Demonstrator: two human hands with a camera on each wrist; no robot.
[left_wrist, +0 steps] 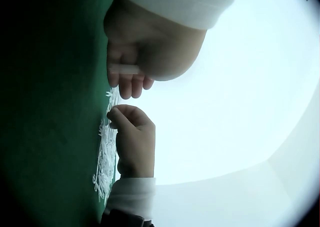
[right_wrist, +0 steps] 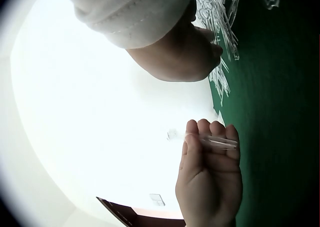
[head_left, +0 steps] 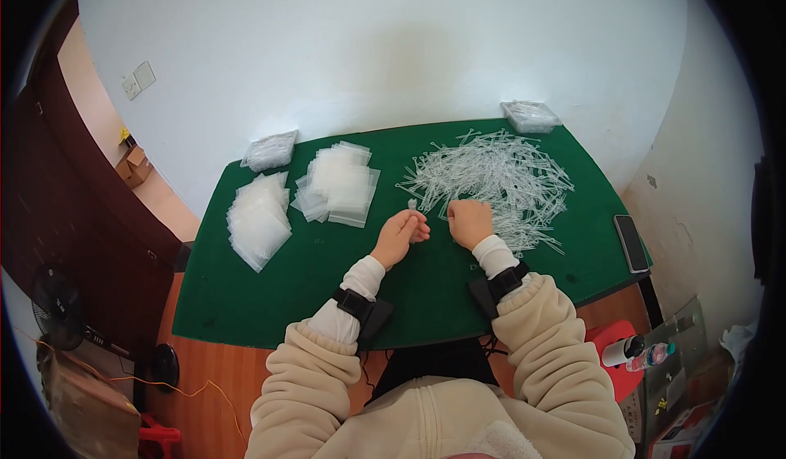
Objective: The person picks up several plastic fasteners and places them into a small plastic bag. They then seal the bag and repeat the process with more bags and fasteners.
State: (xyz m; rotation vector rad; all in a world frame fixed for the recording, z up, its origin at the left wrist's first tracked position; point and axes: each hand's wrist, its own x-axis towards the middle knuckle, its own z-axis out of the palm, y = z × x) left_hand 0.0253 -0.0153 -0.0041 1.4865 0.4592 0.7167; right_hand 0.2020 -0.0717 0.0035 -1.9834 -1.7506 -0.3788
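My left hand [head_left: 400, 236] is turned palm inward near the middle of the green table. Its thumb holds a few thin clear plastic sticks [right_wrist: 220, 143] across the fingers, and their ends stick out past the thumb. Just to the right, my right hand [head_left: 470, 223] is at the near left edge of a large loose pile of clear plastic sticks [head_left: 499, 176], some with looped ends. In the left wrist view the right thumb and forefinger [left_wrist: 120, 116] come together at the tips; I cannot tell if a stick is between them.
Two fanned stacks of clear zip bags, one at the left [head_left: 259, 221] and one nearer the middle [head_left: 337, 185], lie on the green table [head_left: 327, 295]. Filled clear packs stand at the back left [head_left: 270, 150] and back right [head_left: 530, 117]. A phone [head_left: 630, 244] lies by the right edge.
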